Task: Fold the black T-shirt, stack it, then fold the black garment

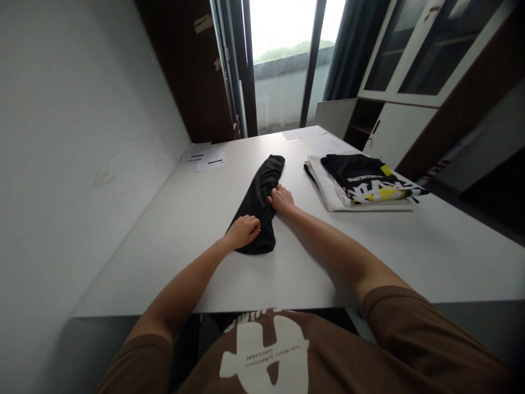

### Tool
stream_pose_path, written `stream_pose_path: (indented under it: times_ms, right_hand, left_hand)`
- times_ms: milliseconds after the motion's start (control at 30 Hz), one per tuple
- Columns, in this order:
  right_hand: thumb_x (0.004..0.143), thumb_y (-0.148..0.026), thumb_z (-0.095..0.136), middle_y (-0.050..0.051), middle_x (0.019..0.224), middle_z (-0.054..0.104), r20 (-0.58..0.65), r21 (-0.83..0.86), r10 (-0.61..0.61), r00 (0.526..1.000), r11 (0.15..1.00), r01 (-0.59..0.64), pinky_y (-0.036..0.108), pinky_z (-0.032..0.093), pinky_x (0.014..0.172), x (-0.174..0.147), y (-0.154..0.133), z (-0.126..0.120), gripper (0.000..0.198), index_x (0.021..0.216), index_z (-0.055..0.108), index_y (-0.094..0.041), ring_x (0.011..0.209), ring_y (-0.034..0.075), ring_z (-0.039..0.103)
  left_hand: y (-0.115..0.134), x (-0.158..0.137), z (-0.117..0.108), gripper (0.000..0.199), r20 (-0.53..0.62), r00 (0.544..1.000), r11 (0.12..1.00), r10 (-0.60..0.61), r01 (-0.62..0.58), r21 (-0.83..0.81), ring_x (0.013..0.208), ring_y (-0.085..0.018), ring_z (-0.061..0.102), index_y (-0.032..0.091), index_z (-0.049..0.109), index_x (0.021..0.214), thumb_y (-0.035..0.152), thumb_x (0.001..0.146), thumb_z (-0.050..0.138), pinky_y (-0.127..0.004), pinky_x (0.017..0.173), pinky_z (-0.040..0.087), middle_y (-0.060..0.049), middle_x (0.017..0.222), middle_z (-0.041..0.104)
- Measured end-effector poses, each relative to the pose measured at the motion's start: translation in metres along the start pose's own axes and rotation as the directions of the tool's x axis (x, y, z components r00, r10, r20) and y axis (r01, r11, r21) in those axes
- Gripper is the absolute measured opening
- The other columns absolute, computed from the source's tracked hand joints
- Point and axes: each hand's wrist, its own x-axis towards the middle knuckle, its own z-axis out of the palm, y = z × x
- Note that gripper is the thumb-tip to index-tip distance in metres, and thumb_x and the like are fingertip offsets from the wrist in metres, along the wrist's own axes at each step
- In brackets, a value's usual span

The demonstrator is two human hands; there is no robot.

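A black garment (259, 191), folded into a long narrow shape, lies on the white table in front of me; its exact kind does not show. My left hand (244, 231) is closed over its near left part, with curled fingers on the fabric. Farther along, my right hand (281, 199) grips the garment's right edge between thumb and fingers. Wrinkles run across the fabric beside my right hand, and the far end lies flat on the table, bent toward the right.
To the right on the white table (172, 262) is a stack of folded clothes (365, 180), black printed fabric over white. Paper sheets (209, 157) lie at the far left. A wall (90, 153) borders the left side; a cabinet (402, 131) stands beyond the right.
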Motion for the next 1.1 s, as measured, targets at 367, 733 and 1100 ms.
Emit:
stream_pose_path:
  times_ms: [367,733,1100]
  right_hand:
    - [0.108,-0.026,0.054,0.023,0.141,0.069,-0.029,0.040,-0.005,1.000,0.999,0.006,0.048,0.054,0.114,0.004,0.000,0.006,0.033,0.127,0.079,-0.015,0.129,0.037,0.067]
    - [0.111,-0.030,0.058,0.020,0.142,0.069,0.054,0.010,-0.062,0.997,0.998,0.062,0.046,0.052,0.115,-0.001,-0.010,0.000,0.026,0.121,0.079,-0.019,0.134,0.035,0.065]
    - [0.107,-0.039,0.063,0.021,0.142,0.071,0.012,-0.034,-0.050,0.999,0.998,0.050,0.050,0.051,0.116,-0.003,-0.007,0.003,0.030,0.124,0.076,-0.018,0.136,0.037,0.063]
  left_hand:
    - [0.002,0.001,-0.004,0.011,-0.013,1.000,0.999,-0.025,0.025,-0.042,0.098,-0.025,0.067,0.024,0.066,0.096,0.025,0.107,0.063,-0.042,0.093,0.053,-0.004,0.099,0.072]
    - [0.002,0.001,-0.001,0.010,-0.014,1.000,0.999,-0.016,0.016,-0.049,0.098,-0.025,0.066,0.024,0.067,0.097,0.026,0.106,0.064,-0.041,0.092,0.052,-0.005,0.099,0.072]
    - [0.003,0.001,-0.003,0.009,-0.022,0.999,0.998,-0.024,0.023,-0.056,0.096,-0.025,0.066,0.024,0.067,0.096,0.025,0.105,0.064,-0.041,0.092,0.053,-0.005,0.097,0.071]
